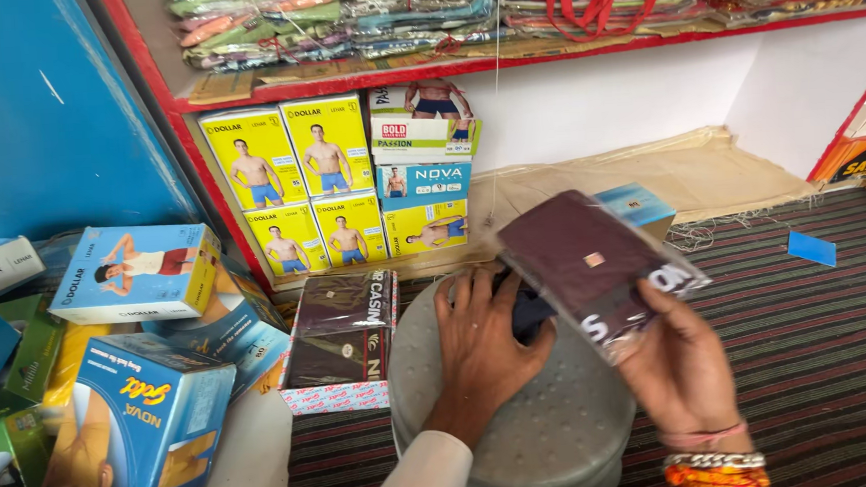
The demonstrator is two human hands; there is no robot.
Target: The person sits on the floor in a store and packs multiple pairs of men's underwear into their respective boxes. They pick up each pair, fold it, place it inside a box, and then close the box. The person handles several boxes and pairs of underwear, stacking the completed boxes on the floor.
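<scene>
Centre of frame: right hand (679, 367) grips one maroon packet (595, 264) above the grey stool (535, 438); left hand (484, 346) lies flat on dark packets there; open carton (343, 329) remains mostly full

We see open striped rug (820, 350) to our right; stacked boxes (152, 391) crowd our left; the open box (344, 339) blocks the stool's (555, 437) left edge.

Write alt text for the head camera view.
A right hand holds a clear-wrapped maroon garment packet above a grey round stool, where the left hand presses dark cloth. Garment boxes crowd the left.
</scene>
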